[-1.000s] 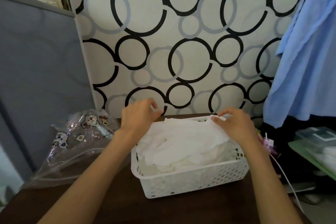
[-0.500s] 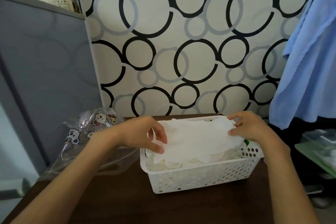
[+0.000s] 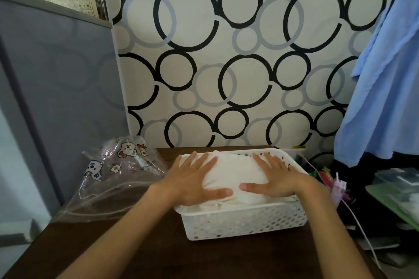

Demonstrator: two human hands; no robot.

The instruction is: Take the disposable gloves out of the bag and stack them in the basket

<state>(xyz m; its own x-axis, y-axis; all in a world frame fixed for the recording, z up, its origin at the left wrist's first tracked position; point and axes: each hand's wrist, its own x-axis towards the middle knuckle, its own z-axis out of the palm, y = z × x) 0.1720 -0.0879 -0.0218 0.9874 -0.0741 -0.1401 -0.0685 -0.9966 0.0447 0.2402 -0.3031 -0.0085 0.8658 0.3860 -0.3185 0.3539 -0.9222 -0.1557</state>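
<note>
Both hands lie flat, fingers spread, on the gloves (image 3: 235, 171) piled in the basket (image 3: 244, 222): left hand (image 3: 195, 179) on the pile's left side, right hand (image 3: 272, 176) on its right, thumbs pointing at each other. Left of the basket the clear bag (image 3: 118, 179) slumps, printed with cartoon animals; its small lettering is unreadable. The gloves' lower layers are hidden.

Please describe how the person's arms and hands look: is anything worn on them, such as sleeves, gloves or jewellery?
Both forearms are bare as far as the frame shows; no sleeves are visible. The left hand and the right hand wear no gloves, and no rings, watch or bracelet can be seen. The fingernails look short and unpainted.
</note>
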